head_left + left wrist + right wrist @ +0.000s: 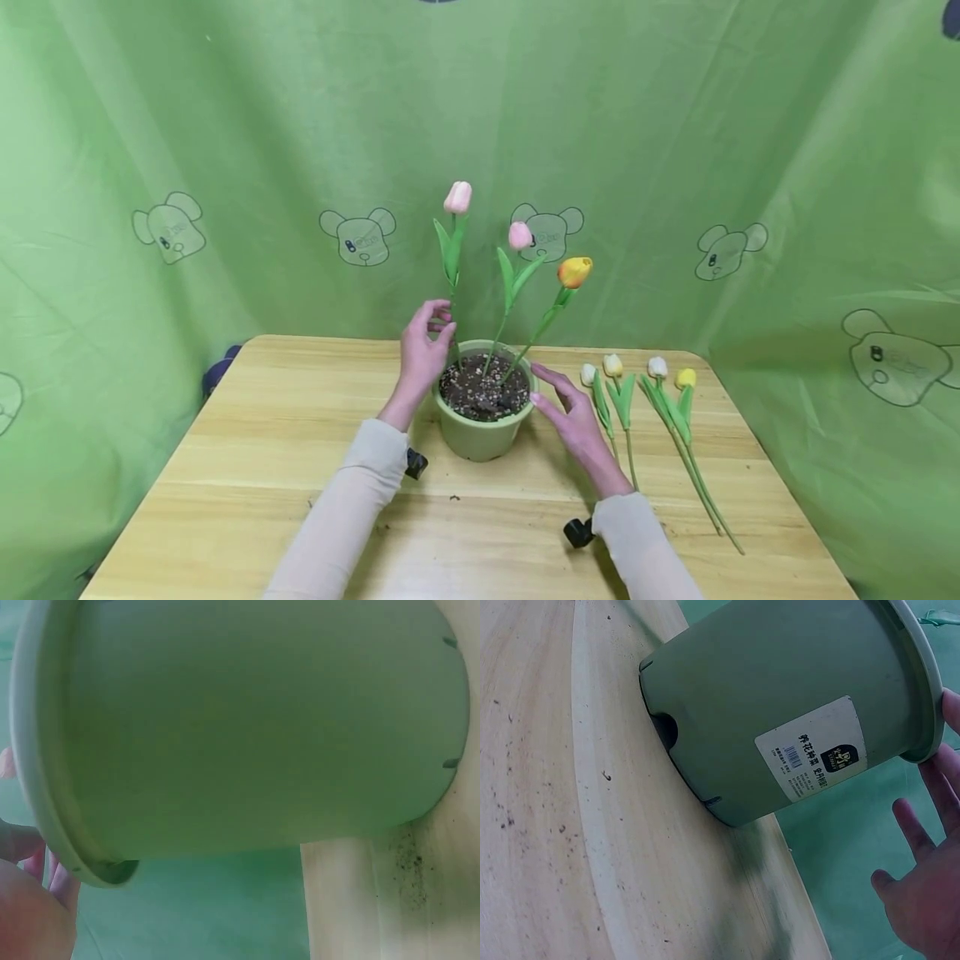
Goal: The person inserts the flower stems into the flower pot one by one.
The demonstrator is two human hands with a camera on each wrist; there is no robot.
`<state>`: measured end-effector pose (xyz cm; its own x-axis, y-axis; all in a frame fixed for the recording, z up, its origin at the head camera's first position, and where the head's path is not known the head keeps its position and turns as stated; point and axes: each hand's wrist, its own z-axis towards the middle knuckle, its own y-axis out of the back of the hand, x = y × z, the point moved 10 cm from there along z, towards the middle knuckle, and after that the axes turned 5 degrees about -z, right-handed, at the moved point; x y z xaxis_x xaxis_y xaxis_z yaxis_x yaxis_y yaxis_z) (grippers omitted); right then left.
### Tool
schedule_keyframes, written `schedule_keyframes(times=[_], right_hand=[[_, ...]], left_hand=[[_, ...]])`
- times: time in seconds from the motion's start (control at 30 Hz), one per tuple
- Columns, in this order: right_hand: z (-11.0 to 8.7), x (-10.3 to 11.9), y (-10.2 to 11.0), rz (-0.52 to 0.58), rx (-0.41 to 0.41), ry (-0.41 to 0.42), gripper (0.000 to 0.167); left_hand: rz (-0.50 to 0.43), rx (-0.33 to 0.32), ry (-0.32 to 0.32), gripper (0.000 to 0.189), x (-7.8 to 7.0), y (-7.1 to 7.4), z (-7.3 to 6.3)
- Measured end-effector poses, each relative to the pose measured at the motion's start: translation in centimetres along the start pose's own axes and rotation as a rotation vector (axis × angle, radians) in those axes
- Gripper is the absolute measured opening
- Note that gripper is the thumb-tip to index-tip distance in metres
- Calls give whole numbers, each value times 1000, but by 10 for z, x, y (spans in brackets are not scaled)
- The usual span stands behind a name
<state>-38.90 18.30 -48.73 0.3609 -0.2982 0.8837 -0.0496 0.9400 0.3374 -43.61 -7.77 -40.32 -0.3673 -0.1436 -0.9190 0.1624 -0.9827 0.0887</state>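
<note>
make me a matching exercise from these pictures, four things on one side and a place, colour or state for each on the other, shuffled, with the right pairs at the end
Things
1. pot
2. label
3. orange-and-yellow tulip
4. plain yellow tulip

Place, colour or state
A. standing upright but leaning, its stem in the soil
B. lying flat on the table
C. green and holding soil
D. mostly white, with dark print

Right pairs
1-C, 2-D, 3-A, 4-B
</note>
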Motion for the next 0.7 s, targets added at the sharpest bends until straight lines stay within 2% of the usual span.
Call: schedule_keyframes(times=[0.23, 0.47, 0.7], right_hand=[[0, 2, 0, 8, -4, 7, 49], [0, 3, -2, 14, 4, 11, 50], [0, 1, -1, 7, 4, -1, 49]], left_hand=[[56, 26, -23, 33, -1, -3, -2], [55, 26, 5, 34, 9, -2, -4], [14, 45, 4, 35, 16, -4, -5]])
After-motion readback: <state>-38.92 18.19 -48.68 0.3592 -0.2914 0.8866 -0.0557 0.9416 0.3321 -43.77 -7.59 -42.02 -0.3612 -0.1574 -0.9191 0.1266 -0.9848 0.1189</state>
